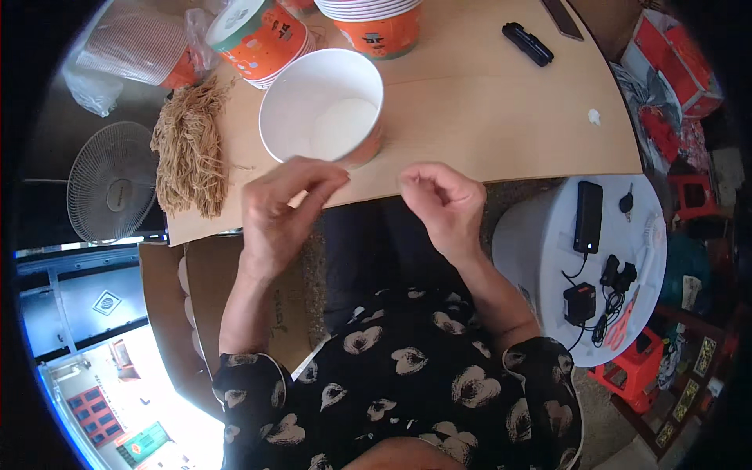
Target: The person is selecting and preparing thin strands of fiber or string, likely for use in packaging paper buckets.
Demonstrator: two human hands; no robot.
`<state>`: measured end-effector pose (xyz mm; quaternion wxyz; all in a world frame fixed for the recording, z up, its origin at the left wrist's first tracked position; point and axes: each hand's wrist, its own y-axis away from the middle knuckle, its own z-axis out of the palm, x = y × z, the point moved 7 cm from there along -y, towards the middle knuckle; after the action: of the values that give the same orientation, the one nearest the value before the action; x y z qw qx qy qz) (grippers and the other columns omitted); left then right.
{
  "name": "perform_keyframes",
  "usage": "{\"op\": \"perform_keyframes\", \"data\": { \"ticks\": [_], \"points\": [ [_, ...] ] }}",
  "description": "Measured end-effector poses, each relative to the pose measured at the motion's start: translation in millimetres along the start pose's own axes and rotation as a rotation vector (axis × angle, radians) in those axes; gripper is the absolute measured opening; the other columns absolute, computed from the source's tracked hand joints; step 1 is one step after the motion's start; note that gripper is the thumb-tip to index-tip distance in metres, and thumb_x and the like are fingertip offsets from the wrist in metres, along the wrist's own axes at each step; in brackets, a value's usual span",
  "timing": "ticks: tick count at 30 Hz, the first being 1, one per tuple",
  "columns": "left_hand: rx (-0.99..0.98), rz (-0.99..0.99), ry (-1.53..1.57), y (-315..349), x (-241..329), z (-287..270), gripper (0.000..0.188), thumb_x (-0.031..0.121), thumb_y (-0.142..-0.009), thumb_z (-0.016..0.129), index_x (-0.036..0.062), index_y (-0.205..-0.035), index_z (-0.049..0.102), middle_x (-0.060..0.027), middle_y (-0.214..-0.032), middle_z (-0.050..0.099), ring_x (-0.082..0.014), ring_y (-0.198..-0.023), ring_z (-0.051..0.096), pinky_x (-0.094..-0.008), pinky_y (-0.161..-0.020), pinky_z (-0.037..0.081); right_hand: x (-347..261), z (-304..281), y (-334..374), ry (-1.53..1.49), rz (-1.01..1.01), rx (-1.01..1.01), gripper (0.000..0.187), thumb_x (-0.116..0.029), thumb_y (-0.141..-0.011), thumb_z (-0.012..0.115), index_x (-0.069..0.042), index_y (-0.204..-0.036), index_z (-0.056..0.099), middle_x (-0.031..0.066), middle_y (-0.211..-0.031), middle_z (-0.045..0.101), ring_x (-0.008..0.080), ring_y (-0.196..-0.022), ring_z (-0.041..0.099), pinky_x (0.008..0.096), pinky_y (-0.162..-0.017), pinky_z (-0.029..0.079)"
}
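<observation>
My left hand is raised just in front of the table edge, thumb and fingertips pinched together. Across from it, a short gap away, my right hand curls inward with thumb against fingers. Anything between the fingers of either hand is too fine to make out. Just beyond my left hand, a large white-lined paper bucket leans with its mouth toward me, showing a bare inside. A thick bundle of tan strings lies along the table's left side.
Stacked orange paper buckets and another stack stand at the back. A black clip-like object lies far right on the table. A fan is at left. At right, a round white surface holds scissors and cables.
</observation>
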<state>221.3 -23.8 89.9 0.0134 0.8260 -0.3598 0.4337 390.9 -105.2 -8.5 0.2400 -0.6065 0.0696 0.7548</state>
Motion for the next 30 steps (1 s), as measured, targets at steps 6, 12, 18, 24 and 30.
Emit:
{"op": "perform_keyframes", "data": {
  "ticks": [6, 12, 18, 24, 30],
  "points": [
    [0.101, 0.238, -0.401, -14, 10, 4, 0.02, 0.008, -0.075, 0.08, 0.0058, -0.093, 0.071, -0.0067, -0.094, 0.07, -0.0258, -0.088, 0.065, -0.0374, -0.078, 0.051, -1, 10, -9, 0.221, -0.346, 0.188, 0.009, 0.004, -0.084, 0.072, 0.001, -0.092, 0.069, -0.008, -0.061, 0.044, -0.0005, -0.053, 0.035, 0.0181, -0.048, 0.028],
    [0.116, 0.21, -0.464, -16, 1, 13, 0.019, 0.011, -0.076, 0.08, 0.0072, -0.09, 0.069, -0.0038, -0.085, 0.071, -0.0232, -0.079, 0.066, -0.0376, -0.074, 0.049, 1, 18, -13, 0.266, -0.453, 0.216, 0.01, 0.006, -0.083, 0.073, 0.001, -0.09, 0.069, -0.0078, -0.061, 0.046, -0.0005, -0.052, 0.034, 0.0184, -0.047, 0.029],
    [0.112, 0.223, -0.431, -17, 1, 15, 0.015, 0.011, -0.078, 0.079, 0.0076, -0.089, 0.069, -0.0044, -0.082, 0.071, -0.0233, -0.076, 0.067, -0.0377, -0.071, 0.049, 1, 18, -15, 0.299, -0.465, 0.214, 0.01, 0.006, -0.082, 0.073, 0.001, -0.09, 0.069, -0.0073, -0.061, 0.046, -0.0005, -0.052, 0.034, 0.0185, -0.047, 0.028],
    [0.072, 0.16, -0.321, -22, 1, 11, 0.017, 0.01, -0.081, 0.077, 0.0053, -0.097, 0.071, -0.009, -0.084, 0.072, -0.0246, -0.076, 0.069, -0.0362, -0.069, 0.053, 3, 14, -14, 0.313, -0.428, 0.219, 0.01, 0.003, -0.082, 0.073, -0.001, -0.088, 0.067, 0.0, -0.063, 0.054, 0.0041, -0.048, 0.04, 0.0228, -0.044, 0.033],
    [0.047, 0.134, -0.306, -23, -3, 14, 0.018, 0.009, -0.082, 0.076, 0.0041, -0.099, 0.071, -0.0117, -0.086, 0.072, -0.0256, -0.078, 0.07, -0.036, -0.071, 0.054, 0, 17, -17, 0.337, -0.462, 0.217, 0.011, 0.003, -0.082, 0.073, -0.001, -0.089, 0.066, 0.0002, -0.064, 0.054, 0.0037, -0.048, 0.04, 0.0227, -0.045, 0.032]
  ]
}}
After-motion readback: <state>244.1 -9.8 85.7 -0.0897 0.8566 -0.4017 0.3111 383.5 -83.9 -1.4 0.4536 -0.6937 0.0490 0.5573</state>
